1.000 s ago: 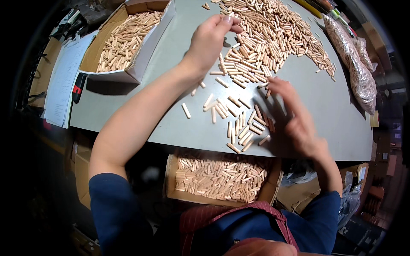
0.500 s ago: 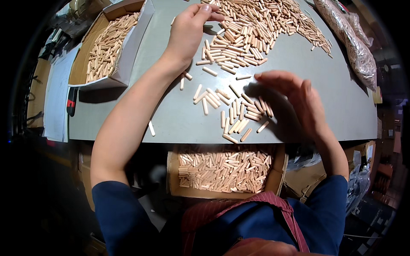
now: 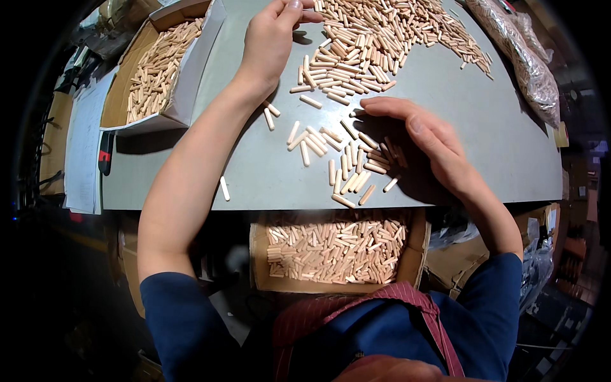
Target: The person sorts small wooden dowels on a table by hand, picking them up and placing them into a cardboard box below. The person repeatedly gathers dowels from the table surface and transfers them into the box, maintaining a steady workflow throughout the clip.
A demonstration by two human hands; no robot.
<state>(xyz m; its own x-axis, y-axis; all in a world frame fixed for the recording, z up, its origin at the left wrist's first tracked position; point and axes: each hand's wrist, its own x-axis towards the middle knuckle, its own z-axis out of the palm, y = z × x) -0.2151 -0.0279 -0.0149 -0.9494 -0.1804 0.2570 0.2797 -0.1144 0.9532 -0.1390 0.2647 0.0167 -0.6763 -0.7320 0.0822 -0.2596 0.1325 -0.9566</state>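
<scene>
in the head view, holds the left hand [image 3: 270, 44] beside the left side of the heap of wooden dowels [image 3: 369, 48] on the grey table [image 3: 484, 165], with thumb against bent fingers; cannot tell if pinching a dowel. reaches the right hand [image 3: 429, 130] toward the loose dowels [image 3: 349, 183] nearer the front edge, with fingers outstretched and pressed together. has more dowels in the white box [image 3: 202, 70] at left and the cardboard box [image 3: 305, 287] below.

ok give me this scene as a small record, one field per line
left hand: at the left edge of the peg pile; hold unclear
right hand: open, beside the loose pegs; contact unclear
surface: grey table
white box: on the table's left, pegs inside
brown box: below the table's near edge, pegs inside
bag: clear, on the table's right
</scene>
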